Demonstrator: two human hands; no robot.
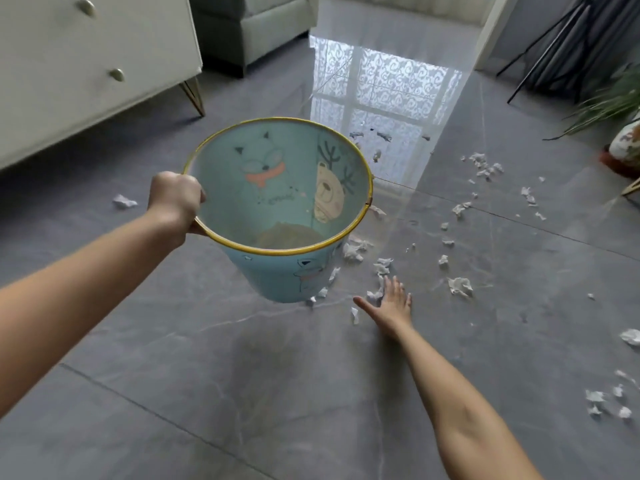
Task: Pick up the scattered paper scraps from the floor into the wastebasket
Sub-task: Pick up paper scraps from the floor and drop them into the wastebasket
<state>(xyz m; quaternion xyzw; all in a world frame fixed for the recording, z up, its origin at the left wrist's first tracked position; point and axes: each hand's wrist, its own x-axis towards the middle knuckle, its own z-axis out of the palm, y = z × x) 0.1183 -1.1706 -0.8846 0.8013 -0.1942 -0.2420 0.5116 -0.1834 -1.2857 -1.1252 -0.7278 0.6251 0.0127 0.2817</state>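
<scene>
Our left hand (176, 199) grips the basket (277, 252) rim while our spread right hand (391, 299) reaches for light, crumpled scraps (460, 286), best pinched.

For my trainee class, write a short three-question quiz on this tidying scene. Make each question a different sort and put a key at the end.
1. True or false: the left hand holds the wastebasket by its yellow rim.
2. Multiple choice: the right hand is (A) inside the wastebasket, (B) open and low beside scraps on the floor, (C) pinching a scrap above the rim.
3. Short answer: on which side of the wastebasket do most scraps lie, the person's left or right?
Key: 1 true; 2 B; 3 right.
</scene>
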